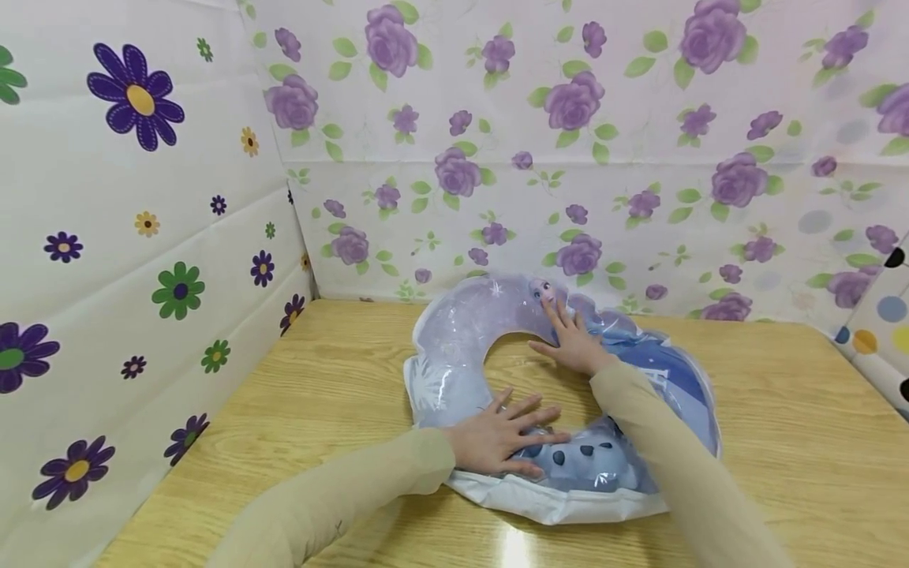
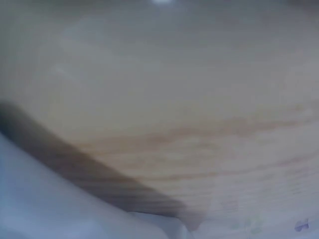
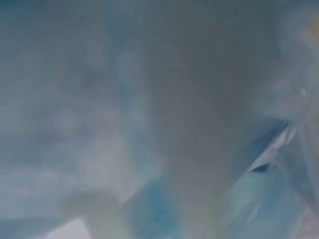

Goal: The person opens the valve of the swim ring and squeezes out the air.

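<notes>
A partly inflated swim ring, pale blue and lilac with printed cartoon figures and a snowflake, lies flat on the wooden table. Its plastic is wrinkled and its white underside shows along the near edge. My left hand rests with spread fingers on the ring's near left part. The right hand lies on the far inner rim, fingers spread, beside the printed face. In the left wrist view the ring's pale edge appears close up and blurred. The right wrist view shows only blurred blue plastic.
The wooden table extends around the ring on all sides. A cloth with purple roses hangs behind it, and a daisy-patterned cloth hangs at the left. A dotted cloth stands at the right edge.
</notes>
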Demonstrator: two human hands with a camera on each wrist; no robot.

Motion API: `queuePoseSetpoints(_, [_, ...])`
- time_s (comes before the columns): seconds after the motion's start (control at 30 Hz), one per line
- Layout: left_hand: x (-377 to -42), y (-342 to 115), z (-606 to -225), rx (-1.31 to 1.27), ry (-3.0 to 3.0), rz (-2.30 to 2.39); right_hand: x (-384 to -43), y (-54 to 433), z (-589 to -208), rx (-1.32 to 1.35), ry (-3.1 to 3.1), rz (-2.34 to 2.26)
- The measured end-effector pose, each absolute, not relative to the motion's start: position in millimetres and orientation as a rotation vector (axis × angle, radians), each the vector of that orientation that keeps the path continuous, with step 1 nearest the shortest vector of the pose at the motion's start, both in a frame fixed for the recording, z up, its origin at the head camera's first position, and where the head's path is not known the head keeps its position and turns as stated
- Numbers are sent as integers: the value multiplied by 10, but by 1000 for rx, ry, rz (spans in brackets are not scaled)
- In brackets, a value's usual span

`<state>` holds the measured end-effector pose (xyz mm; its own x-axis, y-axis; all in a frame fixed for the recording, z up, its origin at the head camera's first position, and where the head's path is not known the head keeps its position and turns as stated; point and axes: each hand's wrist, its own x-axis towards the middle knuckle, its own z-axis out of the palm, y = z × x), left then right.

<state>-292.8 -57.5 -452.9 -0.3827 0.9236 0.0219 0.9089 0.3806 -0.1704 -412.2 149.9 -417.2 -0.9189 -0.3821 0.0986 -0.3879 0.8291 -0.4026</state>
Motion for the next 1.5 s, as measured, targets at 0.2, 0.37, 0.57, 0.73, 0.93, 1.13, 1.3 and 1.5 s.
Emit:
queuePoseSetpoints(0.2, [-2938, -575, -4531, -1688, -2516, 171, -4128, 1476, -4207, 605, -3051, 604])
queuePoseSetpoints(0.37, [-2953, -566, -4525, -1692, -2521, 159, -4140, 1484, -4210, 598, -3078, 573])
queuePoseSetpoints(0.57, [-2956, -563, -4541, -1696, -2537, 130, -4133, 1476, -4235, 613, -3097, 560])
queuePoseSetpoints(0.73, [-2964, -569, -4551, -1698, -2526, 110, -4144, 1457, -4251, 625, -3109, 491])
queuePoseSetpoints(0.93, [-2955, -564, -4535, -1712, -2534, 98, -4113, 1452, -4252, 643, -3128, 405])
queuePoseSetpoints(1.13, [-2961, -570, -4544, -1720, -2530, 71, -4105, 1436, -4270, 646, -3139, 353])
queuePoseSetpoints(1.3, [-2969, -577, -4555, -1728, -2532, 51, -4102, 1420, -4276, 645, -3160, 318])
queuePoseSetpoints(1.5, [-2965, -576, -4556, -1724, -2549, 59, -4073, 1395, -4264, 630, -3183, 276])
